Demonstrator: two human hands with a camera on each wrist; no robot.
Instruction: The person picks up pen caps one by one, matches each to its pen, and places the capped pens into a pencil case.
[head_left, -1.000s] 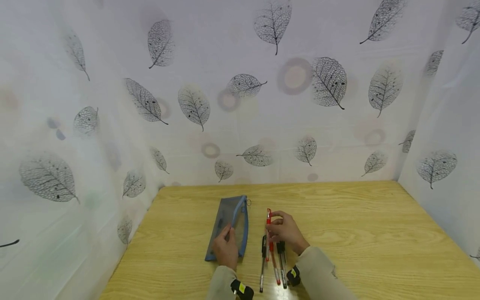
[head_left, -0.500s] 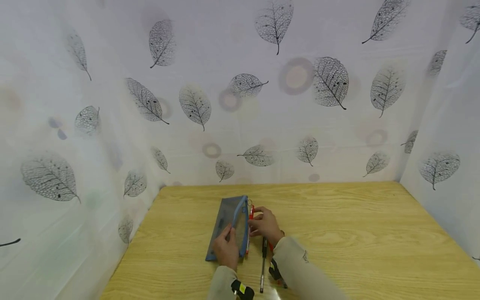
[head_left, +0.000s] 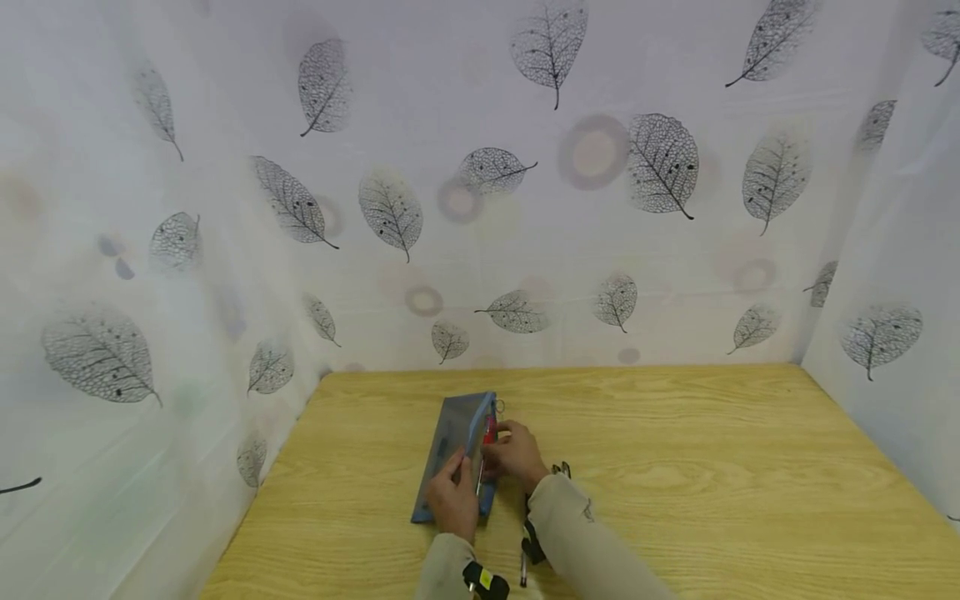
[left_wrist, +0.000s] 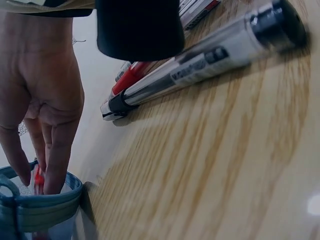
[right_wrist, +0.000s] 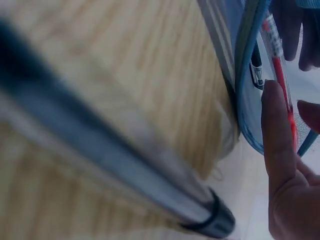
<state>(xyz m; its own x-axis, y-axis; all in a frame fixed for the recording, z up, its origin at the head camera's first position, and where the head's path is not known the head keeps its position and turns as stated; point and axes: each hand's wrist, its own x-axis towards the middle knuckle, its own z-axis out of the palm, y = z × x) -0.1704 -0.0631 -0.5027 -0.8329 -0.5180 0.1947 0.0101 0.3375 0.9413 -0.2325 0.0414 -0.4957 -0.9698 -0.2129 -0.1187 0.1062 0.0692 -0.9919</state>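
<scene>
A blue-edged mesh zip pouch [head_left: 452, 417] lies on the table with its mouth spread. My left hand [head_left: 453, 496] pinches the zip edge of that mouth between thumb and fingers. A red gel pen [head_left: 491, 428] is in my right hand [head_left: 516, 452], held by thumb and fingers within the pouch opening. Another pen with a dark part [right_wrist: 257, 67] shows inside the pouch in the right wrist view. On the table, a clear-barrelled black pen [left_wrist: 200, 65] lies beside a red pen [left_wrist: 131, 77] in the left wrist view; the right sleeve partly hides the pens from the head view.
The pouch's zip ring [head_left: 500, 406] sticks out at its far right corner. Dark pen ends [head_left: 562, 469] show beyond the right sleeve. A leaf-patterned white sheet [head_left: 540, 250] walls the back and sides of the wooden table [head_left: 712, 467].
My right hand has carried the red gel pen leftward from the loose pens into the pouch's mouth. My left hand has stayed at the zip edge.
</scene>
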